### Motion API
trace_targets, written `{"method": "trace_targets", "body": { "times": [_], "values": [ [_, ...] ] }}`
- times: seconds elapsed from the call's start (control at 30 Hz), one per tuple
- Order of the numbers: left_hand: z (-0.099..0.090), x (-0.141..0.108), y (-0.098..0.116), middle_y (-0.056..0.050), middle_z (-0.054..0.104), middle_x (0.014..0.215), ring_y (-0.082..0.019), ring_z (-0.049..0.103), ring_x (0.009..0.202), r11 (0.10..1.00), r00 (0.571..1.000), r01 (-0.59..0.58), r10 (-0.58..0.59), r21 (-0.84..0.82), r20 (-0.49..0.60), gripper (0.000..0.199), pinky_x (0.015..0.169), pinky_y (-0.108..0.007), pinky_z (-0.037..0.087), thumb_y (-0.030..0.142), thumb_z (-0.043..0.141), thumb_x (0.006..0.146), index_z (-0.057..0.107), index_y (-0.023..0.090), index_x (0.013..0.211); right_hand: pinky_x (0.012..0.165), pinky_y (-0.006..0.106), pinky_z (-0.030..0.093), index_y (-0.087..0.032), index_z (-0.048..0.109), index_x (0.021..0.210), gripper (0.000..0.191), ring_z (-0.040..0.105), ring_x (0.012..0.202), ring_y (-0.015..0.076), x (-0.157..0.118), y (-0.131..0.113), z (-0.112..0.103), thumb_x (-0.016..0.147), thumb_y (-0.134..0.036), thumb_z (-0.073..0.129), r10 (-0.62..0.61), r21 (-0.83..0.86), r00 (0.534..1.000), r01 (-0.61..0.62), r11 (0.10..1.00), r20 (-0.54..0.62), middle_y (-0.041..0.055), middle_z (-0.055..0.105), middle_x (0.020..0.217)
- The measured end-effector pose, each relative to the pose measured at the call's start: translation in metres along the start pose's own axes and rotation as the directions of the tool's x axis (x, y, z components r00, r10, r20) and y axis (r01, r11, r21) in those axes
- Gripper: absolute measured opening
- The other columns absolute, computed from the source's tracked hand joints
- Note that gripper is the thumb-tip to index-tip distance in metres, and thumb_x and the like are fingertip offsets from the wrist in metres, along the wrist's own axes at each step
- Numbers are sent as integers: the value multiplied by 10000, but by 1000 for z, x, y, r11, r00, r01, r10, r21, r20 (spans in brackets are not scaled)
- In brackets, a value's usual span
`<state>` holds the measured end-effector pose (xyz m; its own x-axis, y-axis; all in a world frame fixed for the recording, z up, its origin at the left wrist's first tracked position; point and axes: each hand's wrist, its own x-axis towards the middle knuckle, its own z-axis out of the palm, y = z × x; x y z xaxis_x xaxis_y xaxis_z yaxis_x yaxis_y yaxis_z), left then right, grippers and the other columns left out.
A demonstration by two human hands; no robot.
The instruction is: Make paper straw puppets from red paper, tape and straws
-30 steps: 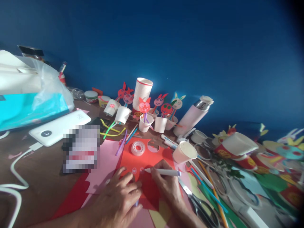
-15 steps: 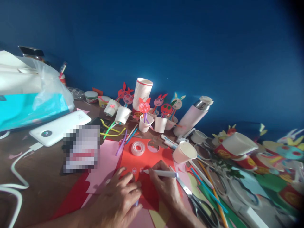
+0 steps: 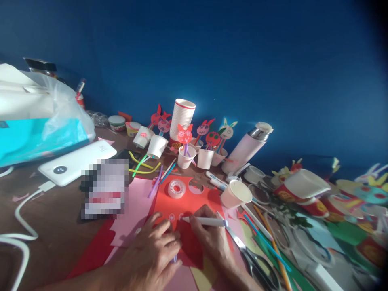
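Centrally, red paper sheet (image 3: 169, 206): flat on the worktop (image 3: 60, 210), overlapping pink paper (image 3: 136, 202) at its left side, and bearing two small pale round drawings.
Right hand (image 3: 212, 236): on the lower right part of the red paper sheet, fingers pinching a white marker (image 3: 209, 221).
Marker tip: at the right-hand drawing; whether it touches, I cannot tell.
Left hand (image 3: 154, 250): palm down over the lower left edge of the red paper sheet, fingers bent and slightly spread, a purple object (image 3: 175, 258) partly hidden beneath.
Tape roll (image 3: 182, 192): lying on the upper part of the red paper sheet.
Paper cup (image 3: 236, 195): upright at its upper right edge.
Scissors (image 3: 253, 256): to its lower right, beside the right hand.
Animal-face figures (image 3: 184, 135): beyond its far edge, in small cups.
Power bank (image 3: 79, 161): well to its left, cable attached.
Thermos (image 3: 245, 149): beyond its far right corner, tilted in view.
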<state>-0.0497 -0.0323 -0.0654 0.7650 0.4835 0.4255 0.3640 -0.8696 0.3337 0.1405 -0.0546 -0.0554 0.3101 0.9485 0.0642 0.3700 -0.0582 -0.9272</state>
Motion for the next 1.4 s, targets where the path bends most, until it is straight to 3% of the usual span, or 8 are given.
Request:
{"method": "trace_targets", "body": {
  "times": [0.23,0.73,1.27,1.4],
  "values": [
    [1,-1,-1,-9,733,1016,-242,584,1091,1000,1000,-2,2,-2,-31,169,1118,-461,277,278,522,911,650,241,1014,456,228,322,-220,459,626,237,407,501,117,0,5,1,778,-351,583,40,40,999,-40,998,-4,-34,480,543],
    [-1,1,0,1,734,1001,-240,608,1069,1000,1000,2,-2,-2,0,165,1111,-454,288,246,575,870,643,244,1020,443,221,334,-227,454,624,201,416,496,118,0,0,2,772,-317,554,-51,-47,998,49,998,-34,-41,471,546],
    [-2,1,1,-1,728,1008,-238,591,1083,999,999,19,-17,-35,36,150,1123,-471,273,260,548,900,642,245,1015,455,200,344,-213,468,640,200,470,507,106,-1,7,2,802,-260,575,-48,-49,999,49,998,13,-41,546,567],
    [-2,1,1,-6,726,970,-233,592,1075,1000,1000,10,-10,-21,0,135,1123,-458,272,255,549,893,644,240,988,457,200,345,-210,477,650,176,468,511,107,0,6,1,798,-241,568,-54,-46,998,55,997,27,-40,546,569]
  ]
}}
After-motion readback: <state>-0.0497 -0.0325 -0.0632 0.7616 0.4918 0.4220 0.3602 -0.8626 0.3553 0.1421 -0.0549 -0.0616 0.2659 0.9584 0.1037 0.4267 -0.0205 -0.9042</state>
